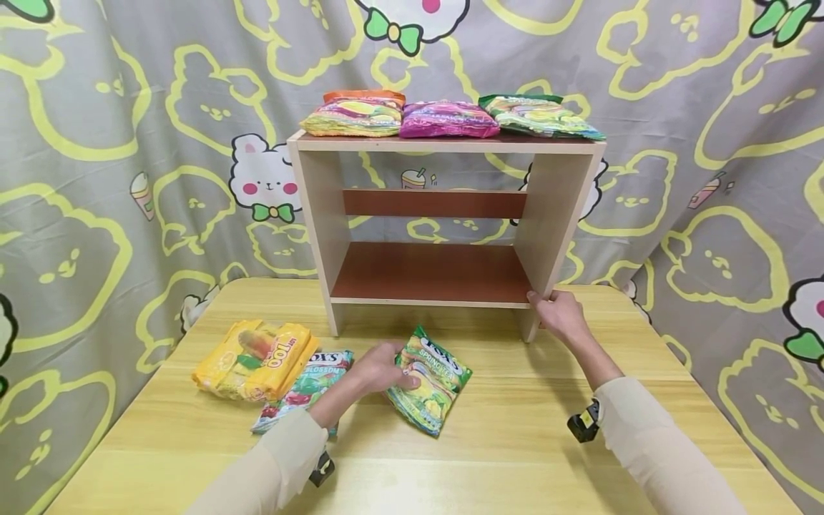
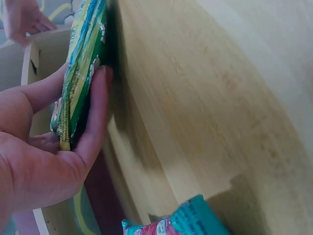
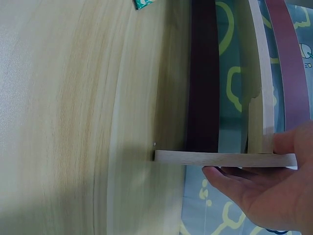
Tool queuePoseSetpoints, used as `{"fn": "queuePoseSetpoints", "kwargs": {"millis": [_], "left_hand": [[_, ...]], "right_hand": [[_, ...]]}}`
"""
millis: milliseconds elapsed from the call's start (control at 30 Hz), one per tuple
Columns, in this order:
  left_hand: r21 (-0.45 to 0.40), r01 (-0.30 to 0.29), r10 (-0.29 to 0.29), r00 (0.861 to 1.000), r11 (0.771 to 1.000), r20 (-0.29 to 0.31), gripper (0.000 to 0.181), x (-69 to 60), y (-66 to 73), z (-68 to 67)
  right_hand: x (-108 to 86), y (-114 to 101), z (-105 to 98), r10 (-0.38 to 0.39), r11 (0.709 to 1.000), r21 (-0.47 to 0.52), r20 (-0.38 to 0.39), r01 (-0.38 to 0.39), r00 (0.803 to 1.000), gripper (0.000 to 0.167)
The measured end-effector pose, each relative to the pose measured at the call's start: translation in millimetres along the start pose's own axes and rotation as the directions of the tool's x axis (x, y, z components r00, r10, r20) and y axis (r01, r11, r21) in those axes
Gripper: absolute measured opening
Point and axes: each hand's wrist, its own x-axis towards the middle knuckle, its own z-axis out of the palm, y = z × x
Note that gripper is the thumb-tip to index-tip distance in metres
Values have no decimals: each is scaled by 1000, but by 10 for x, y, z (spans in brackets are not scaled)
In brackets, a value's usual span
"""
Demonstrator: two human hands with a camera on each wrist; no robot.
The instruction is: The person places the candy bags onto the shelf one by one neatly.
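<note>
My left hand (image 1: pixel 381 368) pinches a green and yellow candy bag (image 1: pixel 433 383) marked "Fox's Spring Tea", thumb on its front and fingers behind, as the left wrist view shows. The bag is held just in front of the small shelf unit (image 1: pixel 431 303). With my right hand (image 1: pixel 558 313) I grip the shelf's right side panel near its lower board, thumb inside and fingers outside. In the right wrist view that hand (image 3: pixel 279 181) holds the panel (image 3: pixel 225 159) from its outer face.
A teal candy bag (image 1: pixel 309 386) lies left of my left hand, partly under a yellow packet (image 1: pixel 254 361). Along the shelf's top stand an orange-yellow bag (image 1: pixel 355 114), a purple bag (image 1: pixel 448 119) and a green bag (image 1: pixel 537 116). Patterned curtain (image 1: pixel 193 143) hangs behind the table (image 1: pixel 502 458).
</note>
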Motion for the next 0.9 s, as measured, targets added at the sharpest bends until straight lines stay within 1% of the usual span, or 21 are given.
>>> {"fn": "queuePoseSetpoints", "kwargs": {"millis": [100, 167, 267, 300, 333, 400, 533, 600, 733, 833, 900], "left_hand": [[16, -27, 27, 999, 1000, 19, 68, -1, 3, -11], [44, -51, 49, 998, 998, 30, 62, -7, 16, -26], [128, -67, 62, 997, 989, 39, 37, -26, 55, -51], [170, -62, 56, 998, 983, 38, 30, -35, 70, -58], [222, -59, 52, 998, 973, 36, 27, -40, 84, -63], [300, -42, 32, 999, 953, 38, 31, -49, 106, -71], [364, -15, 3, 999, 931, 32, 47, -41, 110, -65], [348, -7, -4, 1000, 937, 31, 48, -30, 98, -57], [266, -2, -8, 999, 964, 38, 62, -31, 61, -45], [148, 13, -20, 999, 989, 51, 92, -42, 22, -39], [85, 38, -43, 997, 996, 63, 100, -42, 0, -33]], "right_hand": [[-1, 3, -1, -1, 1000, -2, 2, 1, 1000, 54], [-3, 4, -1, -3, 1000, -4, 3, 3, 1000, 54], [-3, 8, -2, -2, 1000, -6, 3, 2, 1000, 54], [-6, 5, -3, -3, 1000, -6, 3, 3, 1000, 54], [-7, 4, -5, -3, 1000, -6, 3, 3, 1000, 54], [-9, 0, -11, -5, 1000, -6, 1, 5, 1000, 54], [-5, 0, -24, -6, 1000, -11, -6, 6, 1000, 54], [-3, 7, -28, -5, 1000, -13, -5, 5, 1000, 54], [-6, 13, -25, 2, 1000, -11, 0, -2, 1000, 54], [-10, 7, -20, 1, 1000, -5, 3, -1, 1000, 54], [-9, 4, -17, 0, 1000, -3, 5, 0, 1000, 54]]}}
